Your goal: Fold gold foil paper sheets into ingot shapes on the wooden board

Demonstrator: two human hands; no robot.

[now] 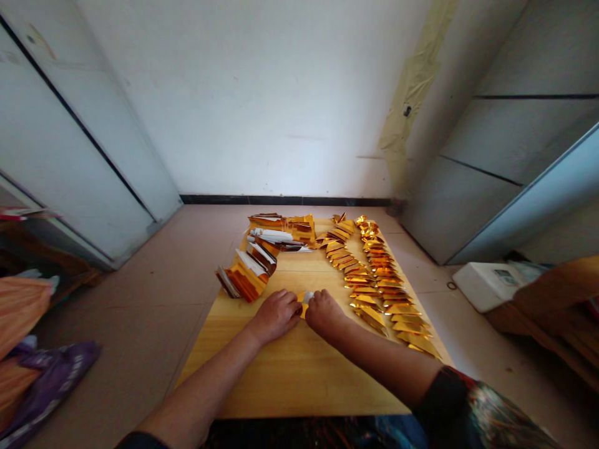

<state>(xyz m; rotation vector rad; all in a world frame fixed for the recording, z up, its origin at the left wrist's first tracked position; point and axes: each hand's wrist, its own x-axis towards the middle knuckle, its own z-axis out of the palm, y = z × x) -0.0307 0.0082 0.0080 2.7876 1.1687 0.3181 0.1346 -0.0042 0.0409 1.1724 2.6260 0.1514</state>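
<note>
A small piece of gold and white paper (305, 297) lies between my two hands near the middle of the wooden table. My left hand (277, 315) has its fingers closed on the paper's left side. At its right side my right hand (325, 312) is curled, its fingertips pressed together on the same paper. Folded gold paper pieces (349, 265) run in two overlapping rows to the right of my hands. Loose gold and white sheets (248, 274) sit in bent stacks beyond my left hand, and more gold sheets (302, 229) lie at the far edge.
The wooden table (281, 386) stands on a tiled floor before a white wall (262, 112). A white box (489, 285) is on the right, near a grey cabinet (496, 143). Orange and purple bags (60, 374) are at the left.
</note>
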